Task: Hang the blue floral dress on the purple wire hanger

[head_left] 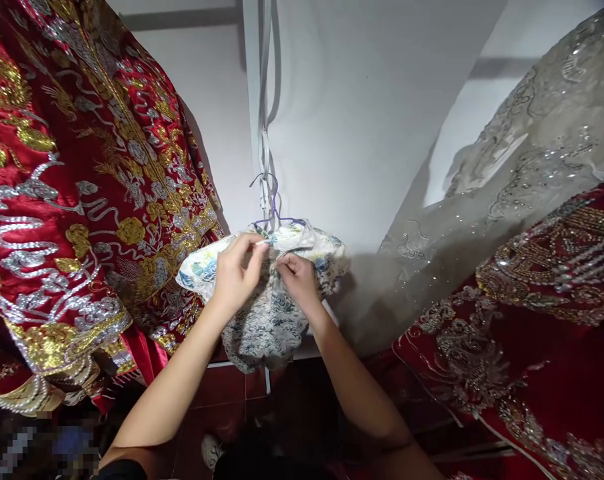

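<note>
1. The wall (362,113) is plain white and fills the middle of the view, with a corner edge running down it.
2. The robe (72,187) covers the whole left side. It is red satin thick with gold and silver embroidery and rows of pearl beads, and its edge hangs just beside the dress.
3. The gown (532,153) slants across the upper right. It is sheer and pale, with silver thread and sequins.
4. The red garment (542,347) lies below the gown at lower right. It is dark red with gold and silver beadwork.
5. The floor (232,393) shows dark red tiles between the two forearms.
6. The dress (269,327) is small, white with a blue floral print and short puffed sleeves. It hangs against the wall at centre, between the robe and the gown.
7. The left hand (237,277) is at the neckline of the dress, on its left shoulder. Its fingers are curled in, and thumb and fingertips pinch the cloth.
8. The right hand (298,280) is just beside the left one, almost touching it. It is closed in a pinch on the front of the dress, just under the neckline.
9. The hanger (275,200) is thin purple wire. Its hook rises above the neckline, and its shoulders are inside the dress.
10. The shoe (211,450) is pale and shows in part on the floor at the bottom edge.
</note>
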Demonstrator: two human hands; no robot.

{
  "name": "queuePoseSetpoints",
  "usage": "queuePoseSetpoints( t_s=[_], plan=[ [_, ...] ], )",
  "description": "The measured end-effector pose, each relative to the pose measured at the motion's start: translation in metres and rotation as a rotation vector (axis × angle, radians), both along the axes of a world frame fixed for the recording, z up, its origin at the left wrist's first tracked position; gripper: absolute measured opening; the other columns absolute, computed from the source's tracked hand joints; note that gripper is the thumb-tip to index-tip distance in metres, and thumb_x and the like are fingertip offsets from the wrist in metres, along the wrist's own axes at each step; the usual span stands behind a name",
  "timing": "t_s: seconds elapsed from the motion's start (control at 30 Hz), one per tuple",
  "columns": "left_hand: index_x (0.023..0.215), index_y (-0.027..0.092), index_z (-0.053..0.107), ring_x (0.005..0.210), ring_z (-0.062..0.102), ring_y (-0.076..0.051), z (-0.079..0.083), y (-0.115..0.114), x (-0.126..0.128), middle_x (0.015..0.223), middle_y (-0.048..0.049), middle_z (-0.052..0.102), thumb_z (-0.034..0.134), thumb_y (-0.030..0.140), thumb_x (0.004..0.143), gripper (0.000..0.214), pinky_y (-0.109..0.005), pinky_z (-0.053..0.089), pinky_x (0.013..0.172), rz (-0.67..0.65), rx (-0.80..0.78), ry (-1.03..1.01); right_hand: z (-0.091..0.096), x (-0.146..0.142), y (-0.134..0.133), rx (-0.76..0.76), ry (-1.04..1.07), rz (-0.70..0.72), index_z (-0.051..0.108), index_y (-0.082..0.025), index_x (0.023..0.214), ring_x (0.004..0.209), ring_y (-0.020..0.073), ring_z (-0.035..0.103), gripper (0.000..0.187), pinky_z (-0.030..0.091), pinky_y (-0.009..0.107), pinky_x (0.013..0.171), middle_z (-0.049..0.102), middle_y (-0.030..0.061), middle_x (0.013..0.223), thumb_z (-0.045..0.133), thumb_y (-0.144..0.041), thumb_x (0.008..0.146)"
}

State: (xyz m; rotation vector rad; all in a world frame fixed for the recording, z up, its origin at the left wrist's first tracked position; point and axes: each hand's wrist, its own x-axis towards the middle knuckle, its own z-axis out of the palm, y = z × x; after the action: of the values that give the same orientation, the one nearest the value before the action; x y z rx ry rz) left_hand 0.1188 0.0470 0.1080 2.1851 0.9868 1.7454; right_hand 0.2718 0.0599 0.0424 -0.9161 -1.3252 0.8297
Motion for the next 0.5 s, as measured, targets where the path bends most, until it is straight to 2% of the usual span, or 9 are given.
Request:
queuePoseSetpoints(
  t_s=[0.1,0.17,0.27,0.3,0.37,0.43,0.5],
  plan=[
    [0.092,0.018,0.065,0.077,0.058,-0.013,-0.002,0.0,-0.019,0.084,-0.0016,0.063,0.061,0.03,0.092,0.013,-0.023,0.045,0.072,0.102,-0.005,-0.306,-0.024,0.007,-0.007,-0.06,-0.017,0.064,0.049,-0.021,0.062,0.047,0.0104,0.032,0.023,0.024,0.026,0.048,0.036,-0.0063,0.052,0.06,-0.027,0.081],
    [0.089,0.017,0.065,0.073,0.056,-0.012,-0.013,0.004,-0.04,0.082,-0.0005,0.061,0.065,0.03,0.089,0.013,-0.021,0.045,0.069,0.093,-0.086,-0.599,-0.034,0.011,-0.02,-0.089,0.008,0.125,0.05,-0.021,0.063,0.048,0.0102,0.033,0.023,0.023,0.026,0.049,0.036,-0.0062,0.053,0.06,-0.027,0.083],
    [0.078,0.016,0.06,0.066,0.054,-0.01,-0.047,0.011,-0.069,0.072,0.0011,0.056,0.069,0.03,0.084,0.018,-0.02,0.047,0.069,-0.034,-0.315,-1.049,-0.041,0.013,-0.042,-0.129,0.059,0.201,0.051,-0.02,0.066,0.048,0.0098,0.033,0.022,0.024,0.025,0.049,0.036,-0.0066,0.053,0.061,-0.028,0.084],
    [0.075,0.017,0.057,0.065,0.054,-0.01,-0.061,0.013,-0.076,0.07,0.0012,0.056,0.068,0.031,0.084,0.02,-0.02,0.048,0.068,-0.055,-0.417,-1.132,-0.043,0.013,-0.049,-0.142,0.069,0.221,0.052,-0.02,0.067,0.048,0.0095,0.033,0.022,0.024,0.025,0.049,0.037,-0.0067,0.053,0.061,-0.029,0.084],
    [0.071,0.017,0.054,0.061,0.053,-0.01,-0.091,0.015,-0.082,0.065,0.0012,0.054,0.065,0.032,0.084,0.023,-0.021,0.048,0.064,-0.036,-0.608,-1.136,-0.046,0.011,-0.057,-0.164,0.072,0.249,0.052,-0.02,0.067,0.048,0.0091,0.034,0.022,0.024,0.025,0.049,0.037,-0.0069,0.052,0.062,-0.029,0.085],
    [0.07,0.018,0.053,0.058,0.052,-0.01,-0.119,0.014,-0.079,0.063,0.0009,0.055,0.065,0.031,0.081,0.021,-0.021,0.047,0.061,-0.014,-0.693,-1.079,-0.051,0.011,-0.061,-0.186,0.096,0.265,0.052,-0.02,0.067,0.048,0.0086,0.034,0.023,0.025,0.024,0.048,0.038,-0.0071,0.052,0.062,-0.029,0.085],
    [0.074,0.017,0.057,0.063,0.056,-0.012,-0.143,0.01,-0.071,0.067,-0.0002,0.06,0.066,0.033,0.078,0.019,-0.023,0.047,0.064,-0.008,-0.733,-0.972,-0.057,0.013,-0.062,-0.212,0.169,0.25,0.052,-0.02,0.068,0.046,0.0083,0.034,0.022,0.026,0.023,0.047,0.038,-0.0078,0.05,0.063,-0.03,0.085]
  ],
)
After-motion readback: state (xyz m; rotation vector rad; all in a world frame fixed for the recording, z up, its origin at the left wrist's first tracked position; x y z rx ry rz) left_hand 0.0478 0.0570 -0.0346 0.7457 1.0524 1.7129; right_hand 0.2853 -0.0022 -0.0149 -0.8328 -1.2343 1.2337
